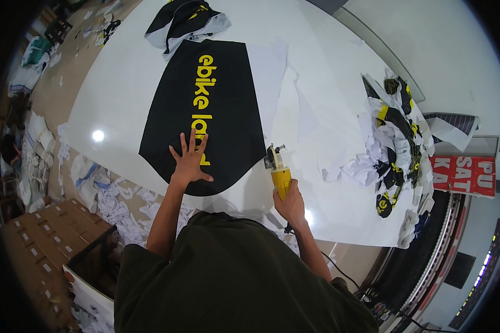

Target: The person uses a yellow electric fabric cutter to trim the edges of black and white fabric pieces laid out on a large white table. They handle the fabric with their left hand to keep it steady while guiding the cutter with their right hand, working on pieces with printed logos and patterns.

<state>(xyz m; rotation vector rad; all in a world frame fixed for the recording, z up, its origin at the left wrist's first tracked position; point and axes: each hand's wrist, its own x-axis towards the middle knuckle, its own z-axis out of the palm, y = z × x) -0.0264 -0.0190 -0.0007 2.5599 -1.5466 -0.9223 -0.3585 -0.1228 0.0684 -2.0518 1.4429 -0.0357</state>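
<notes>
A black fabric panel (228,122) with yellow lettering lies flat on the white table (111,94). Fingers spread, my left hand (190,161) presses on the panel's lower left part, over some of the lettering. My right hand (289,204) is wrapped round the yellow body of an electric fabric cutter (280,176). The cutter's metal head stands at the panel's lower right edge; whether its blade touches the cloth cannot be made out. Pale paper or cloth offcuts (268,77) lie along the panel's right side.
Another black and white fabric piece (186,25) lies crumpled at the table's far end. Scraps (391,144) are heaped along the right edge. A power cord (341,271) runs at lower right. Cardboard boxes (44,244) and white scraps (119,208) lie at left below the table.
</notes>
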